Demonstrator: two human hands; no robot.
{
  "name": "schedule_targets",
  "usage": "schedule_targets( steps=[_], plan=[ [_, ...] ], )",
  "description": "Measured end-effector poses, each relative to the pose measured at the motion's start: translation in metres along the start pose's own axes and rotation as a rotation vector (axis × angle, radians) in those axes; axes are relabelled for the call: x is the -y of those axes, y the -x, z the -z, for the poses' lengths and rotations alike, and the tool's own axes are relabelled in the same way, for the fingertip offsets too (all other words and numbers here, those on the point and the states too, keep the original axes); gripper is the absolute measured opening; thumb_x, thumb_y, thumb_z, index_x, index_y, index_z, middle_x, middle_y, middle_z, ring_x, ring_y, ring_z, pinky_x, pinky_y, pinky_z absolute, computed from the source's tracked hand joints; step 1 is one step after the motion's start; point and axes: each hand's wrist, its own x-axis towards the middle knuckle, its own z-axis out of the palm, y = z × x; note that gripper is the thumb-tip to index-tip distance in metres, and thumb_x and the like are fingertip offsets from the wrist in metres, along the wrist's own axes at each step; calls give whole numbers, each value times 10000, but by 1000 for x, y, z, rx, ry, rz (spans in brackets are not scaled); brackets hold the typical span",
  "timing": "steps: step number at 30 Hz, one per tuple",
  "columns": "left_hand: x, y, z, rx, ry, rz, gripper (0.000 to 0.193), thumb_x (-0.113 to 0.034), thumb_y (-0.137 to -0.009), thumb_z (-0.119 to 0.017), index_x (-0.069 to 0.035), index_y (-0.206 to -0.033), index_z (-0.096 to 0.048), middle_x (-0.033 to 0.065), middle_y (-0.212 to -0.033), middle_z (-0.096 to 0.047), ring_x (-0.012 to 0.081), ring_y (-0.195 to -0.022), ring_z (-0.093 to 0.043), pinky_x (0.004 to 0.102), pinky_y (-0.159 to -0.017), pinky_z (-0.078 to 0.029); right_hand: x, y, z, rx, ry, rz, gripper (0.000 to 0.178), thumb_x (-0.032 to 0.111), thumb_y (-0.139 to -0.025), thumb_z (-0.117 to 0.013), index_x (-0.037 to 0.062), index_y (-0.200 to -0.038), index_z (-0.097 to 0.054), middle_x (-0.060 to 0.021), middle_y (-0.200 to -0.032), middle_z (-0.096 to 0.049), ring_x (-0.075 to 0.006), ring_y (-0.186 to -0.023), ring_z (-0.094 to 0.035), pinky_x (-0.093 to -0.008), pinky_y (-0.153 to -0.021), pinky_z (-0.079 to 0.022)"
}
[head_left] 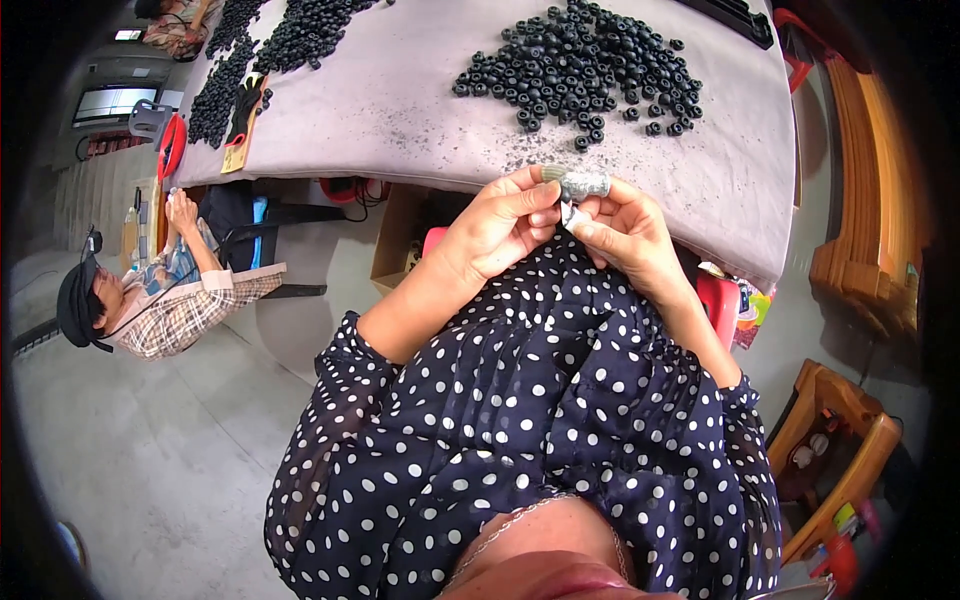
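Both of my hands are raised at the table's near edge, fingertips meeting. My left hand is closed in a pinch, thumb against the index finger. My right hand is bent round from the other side, its thumb pressed inward. A worn grey wrapping covers the fingertips where the hands meet. Between the fingers shows a small black-and-white bit; its kind is too small to tell, and the fingers partly hide it. Beyond my hands lies a pile of small black ring-shaped parts with holes.
Dark crumbs dot the grey tablecloth. More black parts lie at the far left, near a black-handled tool. A co-worker in a dark hat sits to the left. Wooden furniture and a wooden chair stand right.
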Motion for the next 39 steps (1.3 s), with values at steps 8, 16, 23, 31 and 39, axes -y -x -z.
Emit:
schedule_targets(
  steps=[8, 16, 23, 31, 39],
  plan=[
    [1, 1, 2, 31, -69, -10, 215, -99, -849, -598, -49, -1051, -543, 32, -861, -581, 54, -612, -476, 175, -570, -440, 1, 0, 0, -4, 4, -5, 310, 65, -811, -633, 11, -1101, -539, 10, -800, -553, -31, -601, -487, -149, -471, -380],
    [2, 2, 2, 47, -29, 16, 226, -108, -857, -589, -39, -1064, -535, 30, -848, -572, 53, -628, -477, 166, -598, -444, 4, 2, -1, 21, 39, -7, 324, 48, -797, -646, 6, -1101, -542, 11, -818, -560, -27, -652, -512, -138, -486, -402],
    [0, 1, 6, 143, -73, 3, 295, -140, -825, -638, -32, -1078, -532, 31, -849, -572, 41, -628, -471, 145, -561, -424, 3, 2, 2, 49, 22, -41, 341, 50, -789, -656, 3, -1107, -542, 13, -816, -561, -26, -659, -520, -136, -489, -407],
    [-3, -1, 9, 186, -177, -18, 374, -127, -795, -667, -27, -1127, -528, 55, -863, -591, 44, -585, -479, 151, -507, -419, 3, 3, 4, 74, 10, -40, 259, 50, -806, -645, 4, -1046, -560, 21, -752, -561, -18, -592, -496, -147, -481, -391],
    [-1, -1, 6, 171, -189, -17, 313, -85, -816, -635, -34, -1111, -543, 36, -858, -600, 50, -588, -484, 164, -522, -435, -7, -1, 11, 61, -80, -60, 234, 47, -799, -648, 2, -1020, -585, 4, -762, -574, -34, -564, -496, -150, -462, -396]
  ],
)
